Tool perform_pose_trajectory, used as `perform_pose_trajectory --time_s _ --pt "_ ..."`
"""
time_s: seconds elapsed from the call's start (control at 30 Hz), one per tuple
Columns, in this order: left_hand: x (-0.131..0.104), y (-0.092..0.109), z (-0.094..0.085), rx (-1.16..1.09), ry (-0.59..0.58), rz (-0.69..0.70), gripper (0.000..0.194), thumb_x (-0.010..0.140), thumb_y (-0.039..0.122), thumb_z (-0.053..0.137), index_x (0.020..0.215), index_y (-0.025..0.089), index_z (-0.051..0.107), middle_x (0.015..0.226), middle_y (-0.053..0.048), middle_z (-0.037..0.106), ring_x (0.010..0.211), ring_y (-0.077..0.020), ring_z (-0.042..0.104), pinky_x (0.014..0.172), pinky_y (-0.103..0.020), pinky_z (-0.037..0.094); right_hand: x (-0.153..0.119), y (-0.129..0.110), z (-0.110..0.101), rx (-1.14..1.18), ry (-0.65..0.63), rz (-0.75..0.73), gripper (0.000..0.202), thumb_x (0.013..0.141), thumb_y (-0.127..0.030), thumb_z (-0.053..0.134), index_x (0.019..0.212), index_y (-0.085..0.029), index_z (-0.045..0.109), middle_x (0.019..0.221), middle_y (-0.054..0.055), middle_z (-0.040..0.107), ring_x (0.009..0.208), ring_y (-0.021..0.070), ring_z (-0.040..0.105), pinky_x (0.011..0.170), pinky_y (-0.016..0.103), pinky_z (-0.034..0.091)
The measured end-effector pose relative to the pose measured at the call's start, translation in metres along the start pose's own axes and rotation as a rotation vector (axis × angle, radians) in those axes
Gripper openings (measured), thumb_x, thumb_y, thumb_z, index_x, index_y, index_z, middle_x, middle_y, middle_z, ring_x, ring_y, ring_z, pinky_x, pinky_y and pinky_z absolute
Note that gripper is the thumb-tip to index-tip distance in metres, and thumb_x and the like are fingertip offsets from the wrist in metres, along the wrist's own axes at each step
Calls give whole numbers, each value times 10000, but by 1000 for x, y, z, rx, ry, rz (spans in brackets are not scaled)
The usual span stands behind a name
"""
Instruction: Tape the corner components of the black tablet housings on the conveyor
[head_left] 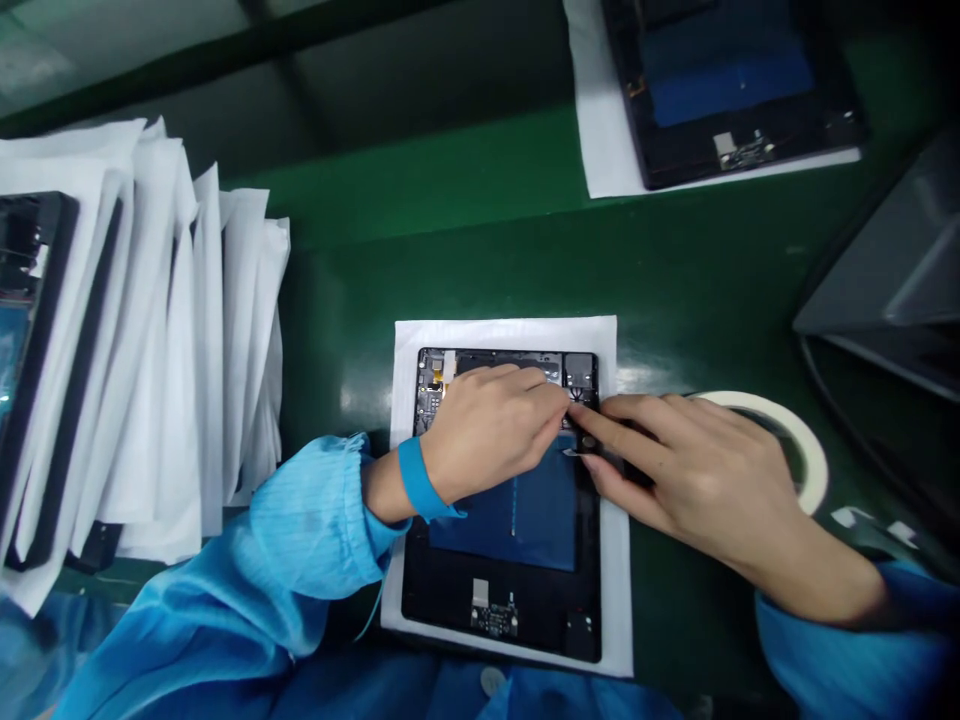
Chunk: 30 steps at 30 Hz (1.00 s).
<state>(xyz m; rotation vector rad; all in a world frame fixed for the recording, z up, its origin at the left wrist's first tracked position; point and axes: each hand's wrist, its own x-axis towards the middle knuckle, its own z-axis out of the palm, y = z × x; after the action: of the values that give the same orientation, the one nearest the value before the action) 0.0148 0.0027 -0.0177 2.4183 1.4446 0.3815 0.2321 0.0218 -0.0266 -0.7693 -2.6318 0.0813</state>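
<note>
An opened tablet [501, 615] lies on a white sheet [622, 600] in front of me, its circuit parts and blue battery [487, 545] exposed. My left hand [499, 425] rests over its upper part with curled fingers, knuckles up. Whatever those fingertips hold is hidden beneath the hand. From the right comes my right hand [697, 470], index finger stretched to the left fingertips at the tablet's upper right. Its thumb is apart from the index, touching or beside a small whitish sliver [574, 453] too small to name.
A roll of cream tape [814, 460] lies partly under my right hand. At left stands a row of white sleeves [161, 350] with tablets among them. Another opened tablet [731, 85] lies at the upper right. A grey angular object [892, 260] stands at the right edge.
</note>
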Motion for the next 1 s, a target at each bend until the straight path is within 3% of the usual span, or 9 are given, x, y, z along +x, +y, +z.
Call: perform_pose_trajectory --time_s 0.1,0.2,0.4,0.6,1.0 --pt "0 0 1 0 12 3 228 1011 249 499 877 187 673 814 -5 658 749 -174 603 658 -312 447 0 2 -1 68 90 106 271 912 -198 646 1183 -202 639 911 24 721 700 143 638 608 294 459" --pt "0 -1 1 -1 23 10 221 1005 244 507 862 186 665 799 -4 651 741 -174 599 650 -311 442 4 3 -2 -19 123 167 288 893 -181 672 1178 -200 636 854 5 723 613 129 609 533 287 419" --pt "1 -1 0 -11 61 32 255 1018 227 480 819 183 635 772 -2 638 724 -171 592 646 -317 435 8 1 2 -111 51 8 218 903 -198 670 1116 -155 644 900 23 723 664 127 609 579 295 421" --pt "1 -1 2 -14 83 31 233 999 206 502 802 187 625 782 0 646 732 -166 601 644 -325 426 5 -1 2 -20 -17 31 221 913 -198 642 1128 -146 639 928 51 703 708 151 592 631 312 446" --pt "0 -1 3 -17 95 35 218 988 200 520 802 194 632 773 2 640 738 -169 605 627 -339 423 4 0 1 67 -15 51 232 885 -168 680 1112 -165 631 932 55 710 716 172 611 606 331 452"
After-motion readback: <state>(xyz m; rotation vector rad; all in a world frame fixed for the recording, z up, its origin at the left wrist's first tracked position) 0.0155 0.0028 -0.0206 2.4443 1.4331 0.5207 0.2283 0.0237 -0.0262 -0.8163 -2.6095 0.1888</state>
